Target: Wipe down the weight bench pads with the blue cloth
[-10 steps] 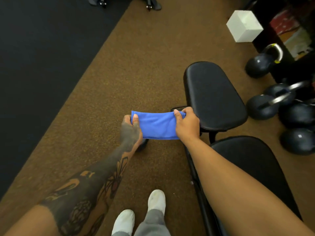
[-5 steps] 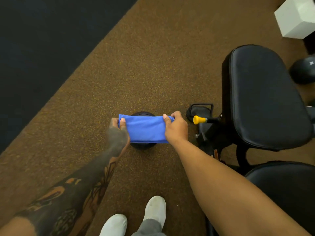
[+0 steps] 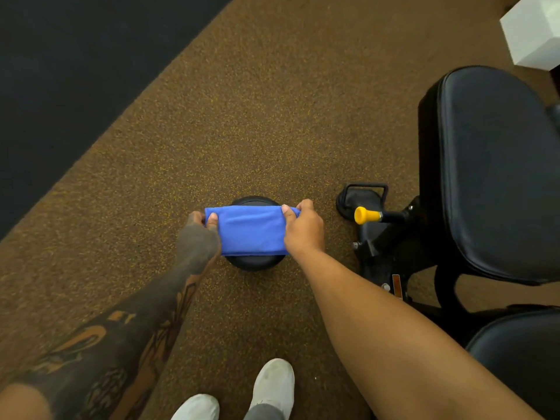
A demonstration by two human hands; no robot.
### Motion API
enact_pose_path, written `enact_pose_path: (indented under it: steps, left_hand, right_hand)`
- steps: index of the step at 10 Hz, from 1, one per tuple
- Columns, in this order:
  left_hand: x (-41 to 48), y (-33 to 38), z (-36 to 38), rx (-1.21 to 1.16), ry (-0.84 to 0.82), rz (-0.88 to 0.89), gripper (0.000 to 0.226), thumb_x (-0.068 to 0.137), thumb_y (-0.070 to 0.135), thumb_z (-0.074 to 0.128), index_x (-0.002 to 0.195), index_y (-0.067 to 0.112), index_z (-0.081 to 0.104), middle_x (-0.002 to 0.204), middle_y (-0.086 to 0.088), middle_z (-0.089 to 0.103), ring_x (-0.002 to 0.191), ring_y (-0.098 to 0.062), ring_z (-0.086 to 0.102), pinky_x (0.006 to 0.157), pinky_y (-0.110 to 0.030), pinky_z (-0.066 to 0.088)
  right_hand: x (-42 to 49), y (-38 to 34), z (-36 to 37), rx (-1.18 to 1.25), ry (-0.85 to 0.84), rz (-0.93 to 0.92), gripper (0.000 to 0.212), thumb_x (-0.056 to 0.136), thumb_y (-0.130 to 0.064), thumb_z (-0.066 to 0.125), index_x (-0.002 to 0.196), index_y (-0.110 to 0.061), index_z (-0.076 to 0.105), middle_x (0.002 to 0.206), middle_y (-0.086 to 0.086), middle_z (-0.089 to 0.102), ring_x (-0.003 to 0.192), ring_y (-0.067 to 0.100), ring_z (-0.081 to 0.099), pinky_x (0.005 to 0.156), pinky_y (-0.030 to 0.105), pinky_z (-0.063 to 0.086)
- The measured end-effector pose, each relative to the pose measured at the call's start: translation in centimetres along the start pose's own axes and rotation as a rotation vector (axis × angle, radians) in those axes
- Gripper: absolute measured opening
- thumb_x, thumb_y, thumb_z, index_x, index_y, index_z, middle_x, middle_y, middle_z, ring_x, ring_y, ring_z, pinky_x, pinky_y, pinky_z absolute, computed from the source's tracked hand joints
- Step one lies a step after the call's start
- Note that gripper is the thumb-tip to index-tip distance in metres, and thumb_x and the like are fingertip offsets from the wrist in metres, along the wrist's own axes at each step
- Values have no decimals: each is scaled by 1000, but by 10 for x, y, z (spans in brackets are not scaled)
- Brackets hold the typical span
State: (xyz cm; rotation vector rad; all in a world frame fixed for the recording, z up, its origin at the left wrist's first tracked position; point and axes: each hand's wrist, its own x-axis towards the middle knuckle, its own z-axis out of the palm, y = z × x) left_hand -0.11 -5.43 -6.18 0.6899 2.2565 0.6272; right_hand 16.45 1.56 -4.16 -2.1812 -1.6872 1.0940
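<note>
A folded blue cloth (image 3: 250,230) is stretched flat between both hands, in front of me above the floor. My left hand (image 3: 198,239) pinches its left end and my right hand (image 3: 303,230) pinches its right end. Under the cloth a round black pad (image 3: 256,262) shows, partly hidden. To the right stands the weight bench: a large black pad (image 3: 500,171) further away and a second black pad (image 3: 521,359) at the lower right corner, both apart from the cloth.
A yellow-tipped adjustment pin (image 3: 366,215) sticks out of the black bench frame (image 3: 391,253). A black handle piece (image 3: 363,198) lies on the brown speckled floor. A white box (image 3: 533,31) sits top right; dark matting (image 3: 75,71) fills the top left. My white shoes (image 3: 272,386) are below.
The view swung left and down, so the bench pads slid to the right edge. Both hands kept the cloth stretched and now hold it over the round black pad.
</note>
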Motion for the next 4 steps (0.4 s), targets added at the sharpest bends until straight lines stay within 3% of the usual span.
enact_pose_path:
  steps: [1, 2, 4]
  left_hand:
    - [1, 2, -5, 34, 9, -36, 36, 98, 35, 50, 118, 5, 52, 119, -20, 61, 104, -34, 56, 87, -41, 41]
    - [-15, 13, -16, 198, 81, 51, 42, 97, 38, 51, 125, 8, 51, 127, -19, 54, 118, -38, 51, 98, -52, 40]
    - [-51, 57, -39, 307, 48, 466, 33, 99, 33, 44, 115, 6, 55, 118, -18, 58, 113, -36, 51, 102, -54, 38]
  right_hand:
    - [-1, 0, 0, 5, -1, 3, 34, 102, -38, 47, 118, -8, 50, 119, 15, 58, 103, 30, 54, 78, 34, 38]
    - [-10, -1, -11, 38, 15, 41, 40, 102, -35, 46, 128, -5, 47, 130, 19, 53, 120, 37, 50, 94, 40, 40]
    - [-42, -17, -59, -52, 118, -62, 40, 101, -38, 45, 126, -7, 49, 128, 18, 51, 121, 36, 47, 99, 43, 39]
